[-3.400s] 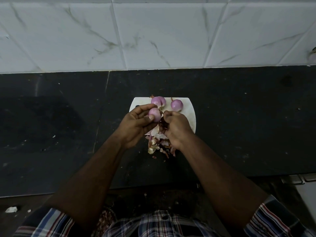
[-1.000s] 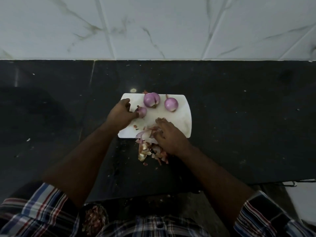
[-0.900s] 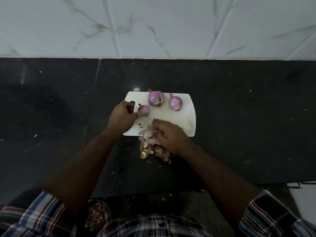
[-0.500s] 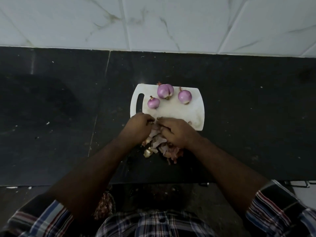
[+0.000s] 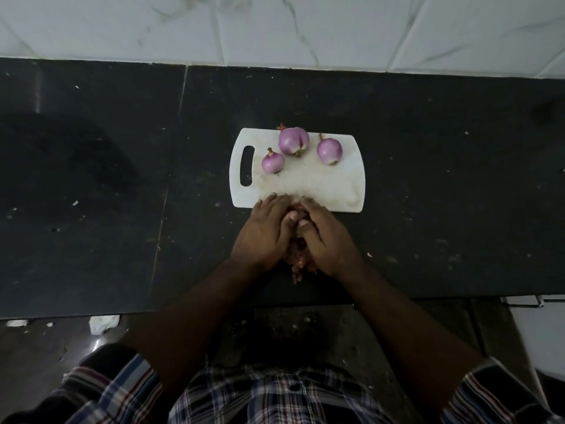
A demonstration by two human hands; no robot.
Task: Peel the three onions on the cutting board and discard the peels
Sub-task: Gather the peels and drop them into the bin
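Note:
Three peeled purple onions lie on the white cutting board (image 5: 336, 185): a small onion (image 5: 273, 162) at the left, a large onion (image 5: 293, 141) in the middle, a third onion (image 5: 329, 151) at the right. Just below the board's near edge, my left hand (image 5: 263, 232) and my right hand (image 5: 324, 237) are cupped together around a heap of onion peels (image 5: 299, 264). Only a few reddish scraps show between and under the palms; most of the heap is hidden.
The board lies on a dark stone counter (image 5: 122, 179) with a white marbled tile wall (image 5: 275, 26) behind. The counter's front edge runs just below my wrists. Crumpled white scraps (image 5: 103, 323) lie on the floor at the lower left.
My left hand set the small onion down on the board and came to the peels. Both hands have closed in around the heap and drawn it off the board toward me.

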